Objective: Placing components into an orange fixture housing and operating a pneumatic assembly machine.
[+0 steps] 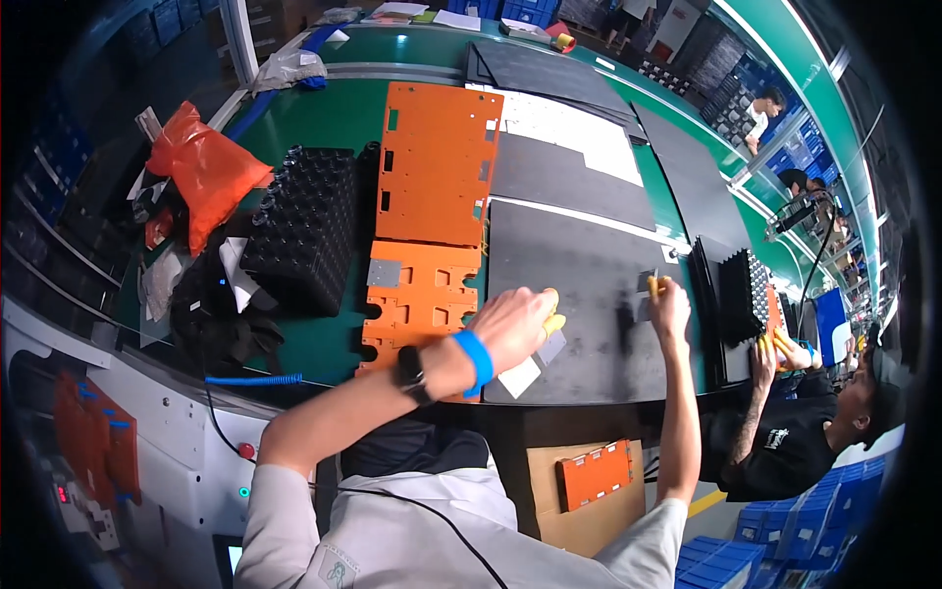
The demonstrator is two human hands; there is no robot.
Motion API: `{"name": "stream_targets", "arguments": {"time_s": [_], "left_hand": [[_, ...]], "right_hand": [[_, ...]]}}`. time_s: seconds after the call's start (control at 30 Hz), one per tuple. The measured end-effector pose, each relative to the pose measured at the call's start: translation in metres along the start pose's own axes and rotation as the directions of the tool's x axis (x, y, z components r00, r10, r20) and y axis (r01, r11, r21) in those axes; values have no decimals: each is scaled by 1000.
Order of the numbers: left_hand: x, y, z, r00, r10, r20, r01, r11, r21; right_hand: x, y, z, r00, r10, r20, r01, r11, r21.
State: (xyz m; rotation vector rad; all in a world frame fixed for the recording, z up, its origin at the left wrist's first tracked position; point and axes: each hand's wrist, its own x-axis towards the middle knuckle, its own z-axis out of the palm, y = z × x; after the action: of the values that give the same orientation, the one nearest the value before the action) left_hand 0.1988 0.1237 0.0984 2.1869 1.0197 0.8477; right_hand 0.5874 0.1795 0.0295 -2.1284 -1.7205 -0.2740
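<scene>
The sheet (579, 255) is dark grey, the panels (437, 167) orange, the wristband (474, 359) blue

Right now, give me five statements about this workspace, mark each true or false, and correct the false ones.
1. The left hand and right hand are over the dark board. True.
2. The right wrist wears a watch. False: the black watch is on the left wrist.
3. The orange bag lies left of the bumpy black block. True.
4. The blue wristband is on the left arm. True.
5. Blue cloth lies under the small orange unit. False: brown cardboard does.
</scene>
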Motion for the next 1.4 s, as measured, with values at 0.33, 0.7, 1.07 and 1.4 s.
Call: {"name": "stream_targets", "arguments": {"time_s": [0.33,0.7,1.07,1.4], "left_hand": [[97,-66,88,957,205,-206,53,573,818],[48,-26,167,976,219,16,-134,536,834],[-63,-44,-35,710,-443,-547,658,693,294],[-88,-110,-52,635,-530,-562,769,505,393]], "right_hand": [[27,39,12,934,-327,145,343,705,-621],[-4,-70,-21,921,-338,-193,317,940,-128],[-93,-209,-27,871,-492,-5,446,786,428],[-157,-268,2,826,-562,-39,439,599,670]]}}
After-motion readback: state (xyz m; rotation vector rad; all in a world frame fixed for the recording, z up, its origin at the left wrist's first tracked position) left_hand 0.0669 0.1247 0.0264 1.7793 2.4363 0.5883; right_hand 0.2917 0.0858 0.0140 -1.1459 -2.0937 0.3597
